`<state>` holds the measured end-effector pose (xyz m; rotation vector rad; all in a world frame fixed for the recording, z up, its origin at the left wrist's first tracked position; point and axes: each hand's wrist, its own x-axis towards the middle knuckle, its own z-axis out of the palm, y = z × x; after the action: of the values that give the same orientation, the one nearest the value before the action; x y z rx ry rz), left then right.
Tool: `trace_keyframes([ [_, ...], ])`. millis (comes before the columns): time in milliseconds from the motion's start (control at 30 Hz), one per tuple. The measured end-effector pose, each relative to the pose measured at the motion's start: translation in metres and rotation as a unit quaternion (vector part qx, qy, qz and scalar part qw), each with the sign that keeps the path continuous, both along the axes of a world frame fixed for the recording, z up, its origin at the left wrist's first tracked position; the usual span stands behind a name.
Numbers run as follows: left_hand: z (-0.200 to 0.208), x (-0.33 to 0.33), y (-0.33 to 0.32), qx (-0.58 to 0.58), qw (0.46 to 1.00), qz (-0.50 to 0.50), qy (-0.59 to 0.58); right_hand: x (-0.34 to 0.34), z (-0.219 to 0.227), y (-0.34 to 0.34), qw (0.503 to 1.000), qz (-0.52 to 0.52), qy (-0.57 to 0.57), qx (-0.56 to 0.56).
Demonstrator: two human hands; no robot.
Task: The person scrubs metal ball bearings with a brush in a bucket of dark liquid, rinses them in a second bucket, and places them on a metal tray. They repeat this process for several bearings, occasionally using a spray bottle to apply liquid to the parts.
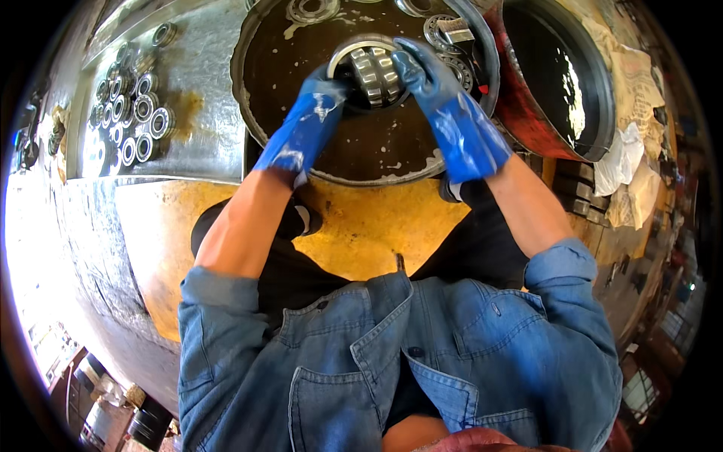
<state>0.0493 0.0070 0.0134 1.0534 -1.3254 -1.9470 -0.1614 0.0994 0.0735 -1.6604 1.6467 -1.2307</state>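
Observation:
A large roller bearing [374, 77] with shiny barrel-shaped rollers is held tilted between my two hands, above a round pan [252, 113] of dark brown liquid. My left hand [322, 94], in a blue rubber glove, is closed on the bearing's left side. On its upper right rim, my right hand [422, 68] grips with the thumb and fingers, in a matching glove. Whitish suds streak both gloves. Part of the bearing's lower edge and several fingertips are hidden. Other bearing rings [312, 9] lie at the pan's far side.
Left of the pan, a metal tray [207, 83] holds several small bearings [145, 107]. A brush [456, 32] rests by the pan's right rim. A red drum [520, 98] with dark liquid stands at the right, beside crumpled sacks [636, 90]. Yellow flooring [361, 218] lies beneath.

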Motion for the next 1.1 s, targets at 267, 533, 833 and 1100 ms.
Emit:
trace_keyframes([
  [267, 0.024, 0.052, 0.049, -0.066, 0.974, -0.163, -0.142, 0.012, -0.012, 0.012, 0.937, -0.068, -0.016, 0.343],
  [533, 0.014, 0.054, 0.046, -0.130, 0.956, -0.170, -0.202, 0.017, 0.022, 0.019, 0.939, -0.048, -0.004, 0.341],
  [833, -0.008, 0.053, 0.034, -0.265, 0.884, -0.159, -0.350, -0.084, -0.001, -0.023, 0.791, -0.227, 0.465, 0.326],
  [1100, -0.002, 0.059, 0.026, -0.260, 0.873, -0.147, -0.386, -0.106, -0.032, -0.031, 0.731, -0.254, 0.520, 0.361],
])
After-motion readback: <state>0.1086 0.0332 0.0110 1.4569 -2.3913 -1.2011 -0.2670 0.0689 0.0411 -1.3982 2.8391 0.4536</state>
